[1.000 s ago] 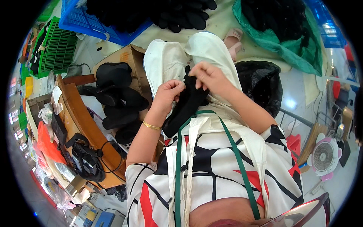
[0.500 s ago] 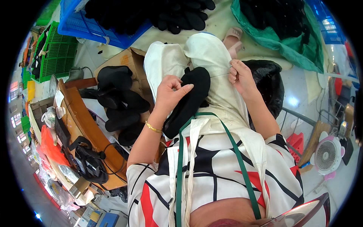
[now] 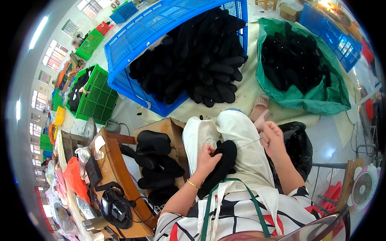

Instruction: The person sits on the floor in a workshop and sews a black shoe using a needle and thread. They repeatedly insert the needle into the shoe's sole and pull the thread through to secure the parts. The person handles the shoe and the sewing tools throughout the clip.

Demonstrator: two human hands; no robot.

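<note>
Landmark: the black shoe piece (image 3: pixel 223 164), a long, dark, shoe-shaped item. It lies slantwise over the white cloth (image 3: pixel 251 166) covering the thighs, far end tipped slightly right, near end by the apron's green strap (image 3: pixel 206 213).

Left hand (image 3: pixel 207 160): at the left edge of the black shoe piece, fingers curled and thumb laid on its upper face; grip closed on that edge. A gold bracelet (image 3: pixel 194 184) sits on this wrist.

Right hand (image 3: pixel 273 138): right of the black shoe piece and a little beyond it, not touching it. Thumb and fingertips pinched together on a thin dark strand (image 3: pixel 249 142), which runs straight from the far right part of the piece to the pinch. Whether a needle is also held: cannot tell.

Surroundings, relative to the black shoe piece:
- Left: a stack of similar black shoes (image 3: pixel 157 160) beside an open cardboard box (image 3: pixel 177 136); farther left, a wooden table (image 3: pixel 110 160) bearing a black bag (image 3: pixel 116 205).
- Beyond: a blue crate (image 3: pixel 118 78) heaped with black pieces (image 3: pixel 189 60).
- Beyond and right: a green sack (image 3: pixel 323 106), also filled with dark pieces; nearer, a pink sandal (image 3: pixel 261 106).
- Right, past the right hand: a black plastic bag (image 3: pixel 301 144); farther out, a fan (image 3: pixel 364 186).
</note>
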